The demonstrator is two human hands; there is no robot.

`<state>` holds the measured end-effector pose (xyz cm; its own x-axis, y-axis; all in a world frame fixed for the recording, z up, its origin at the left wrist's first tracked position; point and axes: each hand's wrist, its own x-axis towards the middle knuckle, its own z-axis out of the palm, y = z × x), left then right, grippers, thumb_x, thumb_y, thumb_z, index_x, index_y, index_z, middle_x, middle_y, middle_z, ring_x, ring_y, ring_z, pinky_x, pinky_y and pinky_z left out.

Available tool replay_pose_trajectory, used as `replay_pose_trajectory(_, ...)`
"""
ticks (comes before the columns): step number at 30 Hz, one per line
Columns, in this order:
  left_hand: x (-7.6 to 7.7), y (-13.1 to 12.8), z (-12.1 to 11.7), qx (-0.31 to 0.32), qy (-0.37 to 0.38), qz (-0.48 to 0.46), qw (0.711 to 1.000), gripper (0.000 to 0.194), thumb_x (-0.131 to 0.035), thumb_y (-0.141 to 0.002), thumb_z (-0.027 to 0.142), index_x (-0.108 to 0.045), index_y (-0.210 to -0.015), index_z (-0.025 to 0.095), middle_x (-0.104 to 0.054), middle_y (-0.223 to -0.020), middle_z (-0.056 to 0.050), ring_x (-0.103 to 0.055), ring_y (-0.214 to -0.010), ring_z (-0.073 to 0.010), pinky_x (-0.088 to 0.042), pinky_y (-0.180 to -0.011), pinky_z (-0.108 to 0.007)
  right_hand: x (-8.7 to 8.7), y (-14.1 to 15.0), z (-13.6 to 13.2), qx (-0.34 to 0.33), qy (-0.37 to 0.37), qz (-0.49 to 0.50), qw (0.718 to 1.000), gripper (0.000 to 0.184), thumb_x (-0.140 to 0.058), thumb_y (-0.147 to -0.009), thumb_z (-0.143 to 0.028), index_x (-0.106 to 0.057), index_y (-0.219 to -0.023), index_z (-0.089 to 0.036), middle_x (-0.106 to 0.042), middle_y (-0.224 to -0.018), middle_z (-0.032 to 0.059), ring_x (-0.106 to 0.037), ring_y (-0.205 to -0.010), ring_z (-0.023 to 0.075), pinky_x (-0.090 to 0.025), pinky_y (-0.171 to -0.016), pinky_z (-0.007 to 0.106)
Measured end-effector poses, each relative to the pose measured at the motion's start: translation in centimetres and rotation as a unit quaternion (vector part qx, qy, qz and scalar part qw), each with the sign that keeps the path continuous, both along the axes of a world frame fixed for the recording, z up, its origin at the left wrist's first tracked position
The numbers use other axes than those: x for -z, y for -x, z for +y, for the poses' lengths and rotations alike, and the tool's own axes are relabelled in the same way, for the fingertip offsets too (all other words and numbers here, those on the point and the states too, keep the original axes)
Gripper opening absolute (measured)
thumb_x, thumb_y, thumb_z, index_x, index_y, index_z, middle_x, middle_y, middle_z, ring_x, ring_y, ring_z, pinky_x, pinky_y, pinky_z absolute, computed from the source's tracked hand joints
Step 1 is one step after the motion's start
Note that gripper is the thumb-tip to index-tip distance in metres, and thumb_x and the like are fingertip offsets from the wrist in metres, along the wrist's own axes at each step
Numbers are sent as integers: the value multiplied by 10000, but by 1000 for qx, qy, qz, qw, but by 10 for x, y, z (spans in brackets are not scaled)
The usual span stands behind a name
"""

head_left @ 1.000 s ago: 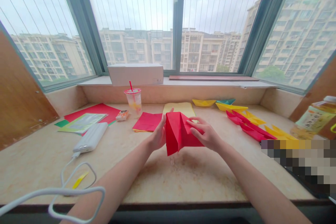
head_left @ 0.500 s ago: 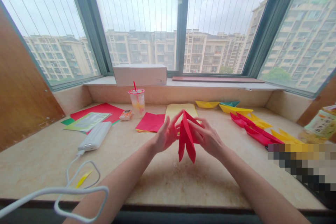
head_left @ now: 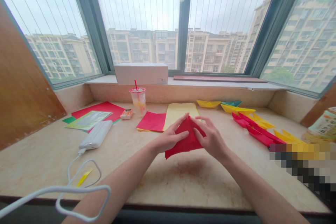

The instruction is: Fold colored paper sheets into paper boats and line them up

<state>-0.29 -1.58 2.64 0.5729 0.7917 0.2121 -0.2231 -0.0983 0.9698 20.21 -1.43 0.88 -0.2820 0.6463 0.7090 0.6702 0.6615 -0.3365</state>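
Note:
A folded piece of red paper [head_left: 187, 140], roughly triangular with its peak upward, is held above the stone counter between my two hands. My left hand [head_left: 172, 136] grips its left side, thumb across the near face and fingers behind. On the right slope, my right hand [head_left: 212, 136] pinches the paper with its thumb in front; some fingertips are hidden behind it. Beyond the hands lies a yellow paper sheet [head_left: 181, 110], partly covered by them. Left of it is a stack of red squares [head_left: 152, 121] with a yellow edge beneath.
Several folded boats, including a yellow boat [head_left: 208, 104] and a red boat [head_left: 258, 134], line the right. A lidded cup [head_left: 138, 99] with a straw stands at the back. To the left are a white power bank [head_left: 96, 134], a white cable [head_left: 86, 189] and coloured sheets [head_left: 110, 110].
The red paper has gone from an edge-on shape with two hanging flaps to a flatter triangle facing me. My left thumb now lies across its front.

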Motion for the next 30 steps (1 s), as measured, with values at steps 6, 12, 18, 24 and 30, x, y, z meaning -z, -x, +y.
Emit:
replay_pose_trajectory(6, 11, 1, 11, -10, 5, -17, 1000, 711, -680, -854, 263, -353, -1479, 345, -556, -1395, -69, -572, -1211, -256, -473, -1000, -372, -7, -16, 11, 13, 58, 133, 989, 297, -574, -910, -337, -624, -1181, -227, -689, -911, 37, -598, -604, 152, -542, -592, 307)
replay_pose_trajectory(12, 9, 2, 14, -42, 1, 12, 999, 522, -658, -869, 292, -531, -1374, 259, -640, -1288, -83, -631, -1113, -240, -508, -937, -333, -6, -22, 12, -45, 47, 78, 995, 244, -641, -878, -352, -718, -1092, -262, -601, -1134, 74, -630, -964, 228, -529, -886, 392)
replay_pose_trajectory(18, 4, 3, 15, -63, 9, 74, 995, 446, -671, -850, 306, -626, -1282, 207, -716, -1140, -100, -689, -949, -218, -540, -826, -305, 0, -21, 14, -46, 15, 12, 999, 306, -618, -893, -338, -677, -1192, -317, -526, -1289, 68, -618, -897, 209, -535, -882, 431)
replay_pose_trajectory(24, 12, -5, 26, -190, 23, -72, 979, 626, -689, -831, 287, -478, -1418, 238, -711, -1160, -84, -692, -944, -203, -549, -866, -341, -2, -19, 22, 21, 18, 181, 983, 555, -622, -871, -468, -510, -1377, -270, -508, -1349, 137, -541, -1187, 316, -471, -986, 528)
replay_pose_trajectory(30, 14, -11, 16, -149, -51, -40, 987, 759, -667, -858, 306, -285, -1515, 288, -658, -1245, -78, -659, -993, -197, -522, -916, -346, 5, 2, 19, -116, 273, 368, 881, 962, -676, -797, -558, -123, -1540, -300, -576, -1222, 140, -671, -944, 264, -586, -782, 454)
